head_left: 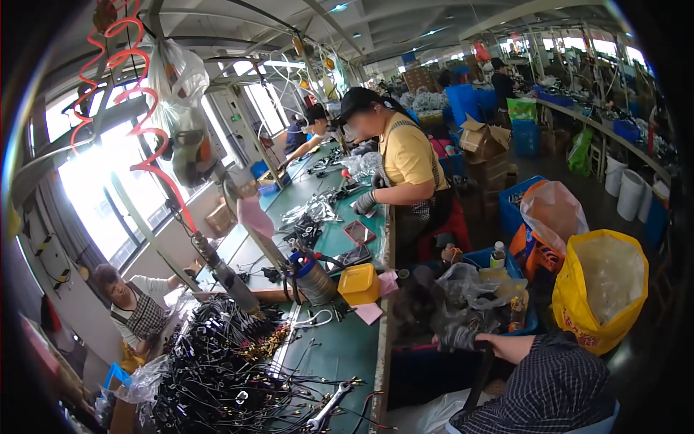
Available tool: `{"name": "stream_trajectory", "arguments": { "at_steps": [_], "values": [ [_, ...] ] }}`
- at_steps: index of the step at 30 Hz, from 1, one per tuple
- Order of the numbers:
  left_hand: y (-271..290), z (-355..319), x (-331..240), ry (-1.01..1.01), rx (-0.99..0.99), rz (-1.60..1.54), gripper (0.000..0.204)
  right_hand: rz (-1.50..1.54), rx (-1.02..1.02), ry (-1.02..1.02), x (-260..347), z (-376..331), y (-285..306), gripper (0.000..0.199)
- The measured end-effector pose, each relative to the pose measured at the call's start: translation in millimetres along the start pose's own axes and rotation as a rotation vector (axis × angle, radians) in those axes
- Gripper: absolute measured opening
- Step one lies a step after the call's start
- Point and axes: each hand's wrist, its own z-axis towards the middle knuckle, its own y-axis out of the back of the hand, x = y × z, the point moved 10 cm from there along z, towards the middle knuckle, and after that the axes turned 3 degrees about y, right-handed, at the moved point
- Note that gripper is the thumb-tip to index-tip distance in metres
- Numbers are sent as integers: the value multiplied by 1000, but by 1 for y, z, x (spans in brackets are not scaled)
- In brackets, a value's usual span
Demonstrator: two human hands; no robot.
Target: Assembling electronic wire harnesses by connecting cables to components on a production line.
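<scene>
My right hand (457, 338), in a grey knitted glove, is low on the right beside the bench, at the end of a bare forearm and a dark checked sleeve (557, 383). Its fingers look bent together; what they hold, if anything, cannot be made out. Just behind it stands a blue crate (531, 322) with clear plastic bags and bottles. My left hand does not show. On the green bench (340, 347) lie a big heap of black cables (217, 354) and an open-ended spanner (329, 406). A yellow plastic box (359, 283) sits near the bench edge beside pink paper slips (368, 313).
A co-worker in yellow (408, 155) handles parts farther along the bench; another person (134, 311) is at the far left. A power tool (224, 275) hangs on a red coiled hose (163, 155). A yellow bag (600, 289) stands right of the crate.
</scene>
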Motion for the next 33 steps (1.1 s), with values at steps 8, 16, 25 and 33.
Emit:
{"name": "stream_trajectory", "arguments": {
  "at_steps": [8, 16, 25, 33],
  "values": [
    [84, 69, 36, 258, 17, -117, 18, -73, -304, 681, 285, -22, 14, 20],
    [179, 135, -13, 709, -61, -1167, 34, 189, -64, 1179, 394, -95, -9, 24],
    [193, 163, -92, -134, 541, -791, 28, 223, 219, 720, 286, -118, 22, 23],
    [120, 162, -56, 26, -170, -1150, 22, 149, 322, 565, 324, -136, -248, 23]
  ]
}}
